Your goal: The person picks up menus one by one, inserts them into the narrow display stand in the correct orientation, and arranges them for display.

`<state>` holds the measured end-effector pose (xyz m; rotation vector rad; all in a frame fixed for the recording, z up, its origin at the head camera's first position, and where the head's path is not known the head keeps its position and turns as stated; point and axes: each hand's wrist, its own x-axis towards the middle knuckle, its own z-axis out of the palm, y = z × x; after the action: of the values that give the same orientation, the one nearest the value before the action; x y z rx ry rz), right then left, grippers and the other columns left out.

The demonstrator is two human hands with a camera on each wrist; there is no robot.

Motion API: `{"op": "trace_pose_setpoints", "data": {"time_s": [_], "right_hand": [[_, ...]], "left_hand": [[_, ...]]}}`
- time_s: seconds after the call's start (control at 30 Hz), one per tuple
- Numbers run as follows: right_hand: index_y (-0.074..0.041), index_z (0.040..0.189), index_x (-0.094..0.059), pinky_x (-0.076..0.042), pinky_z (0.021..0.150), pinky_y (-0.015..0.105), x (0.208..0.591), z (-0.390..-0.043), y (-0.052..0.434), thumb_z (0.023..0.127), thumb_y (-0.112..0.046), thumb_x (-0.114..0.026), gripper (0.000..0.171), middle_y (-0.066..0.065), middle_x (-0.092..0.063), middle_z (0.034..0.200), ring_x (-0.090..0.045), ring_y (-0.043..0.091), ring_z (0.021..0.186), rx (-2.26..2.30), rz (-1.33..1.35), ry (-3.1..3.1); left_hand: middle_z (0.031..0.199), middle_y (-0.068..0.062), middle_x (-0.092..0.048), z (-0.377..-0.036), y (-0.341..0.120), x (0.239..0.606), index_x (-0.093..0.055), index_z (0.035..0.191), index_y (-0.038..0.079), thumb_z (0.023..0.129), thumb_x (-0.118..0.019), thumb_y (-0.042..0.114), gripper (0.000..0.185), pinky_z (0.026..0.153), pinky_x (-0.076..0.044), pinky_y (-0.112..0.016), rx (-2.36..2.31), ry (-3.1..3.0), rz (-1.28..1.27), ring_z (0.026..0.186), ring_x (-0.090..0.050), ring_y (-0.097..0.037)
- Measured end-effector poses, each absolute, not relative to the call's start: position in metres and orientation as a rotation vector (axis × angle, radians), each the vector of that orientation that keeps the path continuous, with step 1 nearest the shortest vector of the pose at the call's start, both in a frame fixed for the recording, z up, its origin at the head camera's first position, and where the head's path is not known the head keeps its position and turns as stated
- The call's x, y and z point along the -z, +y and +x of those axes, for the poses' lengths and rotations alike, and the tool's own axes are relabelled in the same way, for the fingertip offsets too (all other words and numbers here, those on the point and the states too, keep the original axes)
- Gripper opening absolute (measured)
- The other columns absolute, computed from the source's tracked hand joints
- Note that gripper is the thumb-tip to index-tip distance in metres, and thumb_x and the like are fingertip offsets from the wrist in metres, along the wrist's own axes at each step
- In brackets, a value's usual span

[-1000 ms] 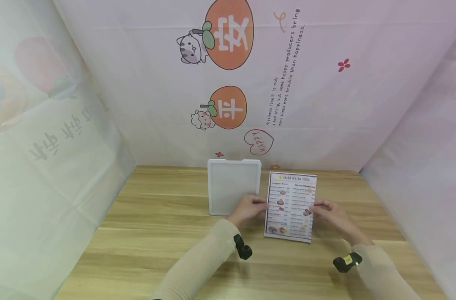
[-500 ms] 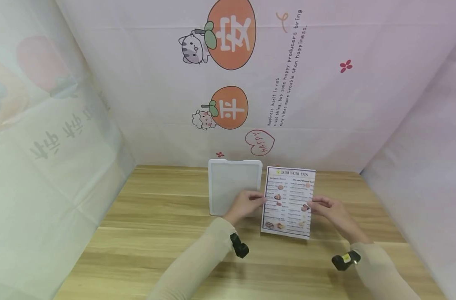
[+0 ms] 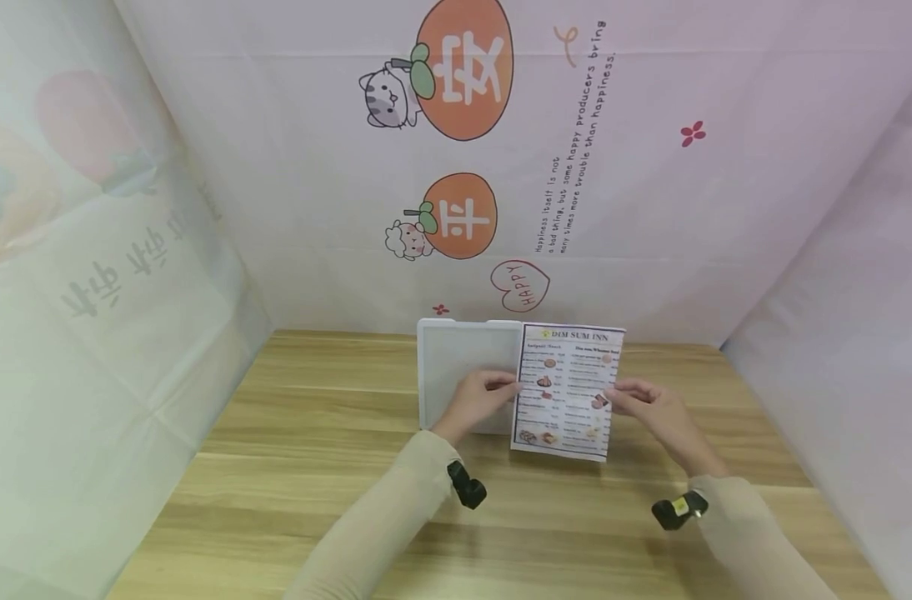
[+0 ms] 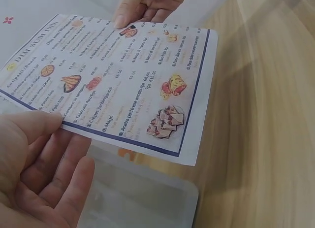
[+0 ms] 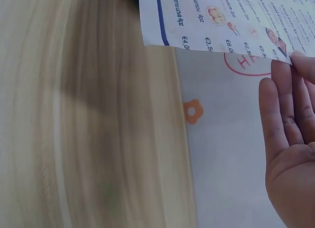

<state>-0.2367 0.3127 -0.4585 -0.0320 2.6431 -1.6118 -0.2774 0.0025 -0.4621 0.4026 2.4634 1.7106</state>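
A printed menu sheet (image 3: 564, 392) headed "DIM SUM INN" hangs just above the wooden table (image 3: 313, 467), held by both hands. My left hand (image 3: 510, 386) pinches its left edge, and my right hand (image 3: 615, 398) pinches its right edge. The sheet's left side overlaps the right edge of a flat white tray (image 3: 456, 358) lying on the table. In the left wrist view the thumb of my left hand (image 4: 47, 139) lies on the menu sheet (image 4: 123, 85), with the white tray (image 4: 142, 193) below. In the right wrist view my right hand (image 5: 290, 139) meets the menu sheet (image 5: 231, 21) at its fingertips; the thumb is hidden.
Printed cloth walls (image 3: 651, 208) close in the table at the back and on both sides. The cloth (image 5: 226, 154) meets the table's far edge close behind the menu. Bare wood lies to the left of the tray and in front of the hands.
Both hands have carried the menu leftwards and away from me. It lay apart from the tray to the right and now overlaps the tray's right edge.
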Motion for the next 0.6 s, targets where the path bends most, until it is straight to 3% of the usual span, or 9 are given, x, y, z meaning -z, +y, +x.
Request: {"op": "trace_pose_setpoints", "data": {"time_s": [0.17,0.4,0.6], "right_hand": [[-0.001,0.128,-0.062,-0.038,0.103,0.062,0.456,-0.241,0.303,0.095,-0.048,-0.066,0.057,0.016,-0.068,0.123,-0.067,0.033,0.107,1.656,-0.076,2.640],[-0.002,0.127,-0.062,-0.037,0.105,0.061,0.448,-0.248,0.290,0.095,-0.049,-0.065,0.057,0.016,-0.069,0.121,-0.069,0.027,0.104,1.651,-0.100,2.665],[-0.003,0.128,-0.060,-0.032,0.106,0.067,0.434,-0.254,0.280,0.095,-0.056,-0.061,0.062,0.016,-0.069,0.121,-0.065,0.036,0.112,1.602,-0.118,2.688]], "left_hand": [[0.104,0.001,-0.073,-0.280,-0.005,0.461,-0.077,0.108,0.009,0.095,-0.071,0.031,0.026,0.080,-0.055,-0.027,-1.761,2.467,0.382,0.094,-0.067,-0.011],[0.108,0.001,-0.073,-0.283,-0.015,0.450,-0.077,0.111,0.011,0.095,-0.071,0.033,0.028,0.084,-0.055,-0.031,-1.790,2.467,0.366,0.101,-0.067,-0.014],[0.107,0.002,-0.074,-0.285,-0.024,0.437,-0.077,0.111,0.012,0.095,-0.070,0.034,0.028,0.084,-0.055,-0.031,-1.778,2.503,0.369,0.100,-0.067,-0.013]]}}
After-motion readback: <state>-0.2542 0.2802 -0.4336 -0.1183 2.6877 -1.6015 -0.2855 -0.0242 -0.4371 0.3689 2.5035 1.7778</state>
